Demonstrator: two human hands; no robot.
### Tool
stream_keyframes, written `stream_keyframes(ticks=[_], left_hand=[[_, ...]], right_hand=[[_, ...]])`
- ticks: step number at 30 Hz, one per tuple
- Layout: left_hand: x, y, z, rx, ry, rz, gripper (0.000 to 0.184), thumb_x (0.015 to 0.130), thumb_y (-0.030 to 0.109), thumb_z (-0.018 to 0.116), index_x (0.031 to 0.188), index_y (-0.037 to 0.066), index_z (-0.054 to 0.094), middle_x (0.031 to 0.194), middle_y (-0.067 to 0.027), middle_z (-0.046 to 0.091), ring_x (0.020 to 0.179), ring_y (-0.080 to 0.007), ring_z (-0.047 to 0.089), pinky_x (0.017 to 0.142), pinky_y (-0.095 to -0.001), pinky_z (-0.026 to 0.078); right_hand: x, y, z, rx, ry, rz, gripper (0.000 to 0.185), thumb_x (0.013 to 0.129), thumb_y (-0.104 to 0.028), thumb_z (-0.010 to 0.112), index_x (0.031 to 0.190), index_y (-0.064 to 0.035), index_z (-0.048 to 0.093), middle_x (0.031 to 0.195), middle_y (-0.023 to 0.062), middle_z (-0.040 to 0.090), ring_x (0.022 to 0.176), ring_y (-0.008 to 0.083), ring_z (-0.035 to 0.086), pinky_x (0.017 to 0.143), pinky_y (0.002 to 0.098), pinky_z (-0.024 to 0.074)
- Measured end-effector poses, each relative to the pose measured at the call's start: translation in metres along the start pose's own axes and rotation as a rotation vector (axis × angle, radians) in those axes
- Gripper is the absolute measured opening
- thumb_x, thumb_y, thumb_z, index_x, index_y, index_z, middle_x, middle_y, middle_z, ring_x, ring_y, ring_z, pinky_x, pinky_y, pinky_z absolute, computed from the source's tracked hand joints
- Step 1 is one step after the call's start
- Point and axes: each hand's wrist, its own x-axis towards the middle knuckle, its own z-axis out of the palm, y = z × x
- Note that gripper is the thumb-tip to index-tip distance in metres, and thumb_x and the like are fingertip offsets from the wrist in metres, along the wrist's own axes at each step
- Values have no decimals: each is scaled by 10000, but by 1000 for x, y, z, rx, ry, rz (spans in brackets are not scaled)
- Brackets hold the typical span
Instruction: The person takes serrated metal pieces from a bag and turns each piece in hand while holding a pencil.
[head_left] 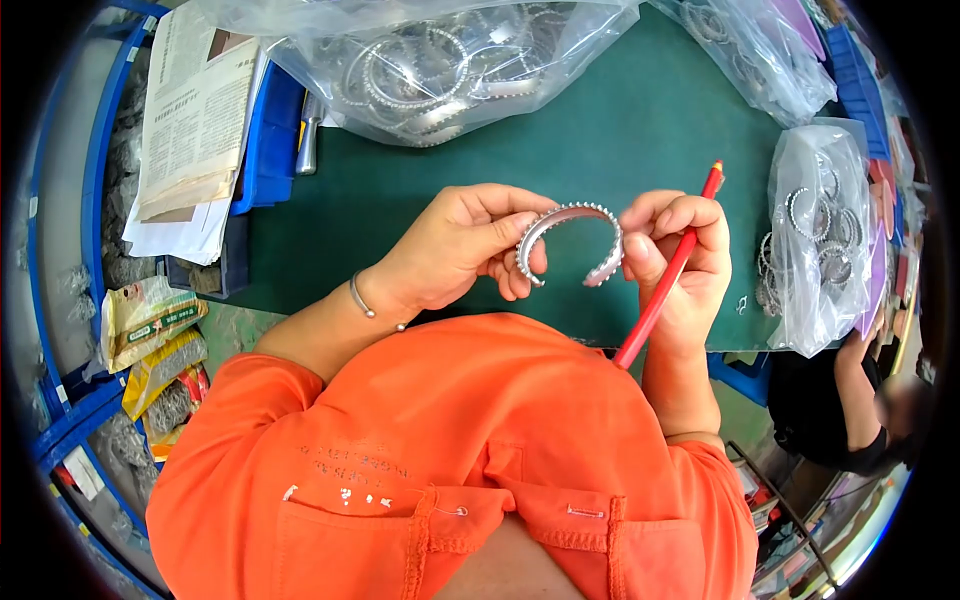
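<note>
An open silver cuff bracelet (570,211) with a beaded edge is held up over the green table, its gap toward me. My left hand (470,240) pinches its left side between thumb and fingers. On the right side, the fingertips of my right hand (680,250) touch the cuff. A red pencil (664,290) also lies in my right hand, slanting between the fingers, one end up and the other down near my orange shirt. A thin metal bangle (358,295) circles my left wrist.
Clear plastic bags of metal rings stand at the back (420,75), the back right (745,55) and the right (815,235). At left are a blue bin (270,140), newspapers (195,125) and a metal-handled tool (308,140). Another person's arm (858,385) shows at right.
</note>
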Motion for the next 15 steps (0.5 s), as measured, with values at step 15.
stream_keyframes(ticks=[15], left_hand=[[-1, -1, 0, -44, -13, -95, 294, 916, 118, 405, 1068, -98, 533, 821, -176, 621, 583, -189, 628, 501, -244, 533]], right_hand=[[-2, 8, -2, -18, -40, 36, 196, 798, 8, 606, 910, -22, 447, 909, 154, 587, 644, 80, 523, 567, 198, 450]])
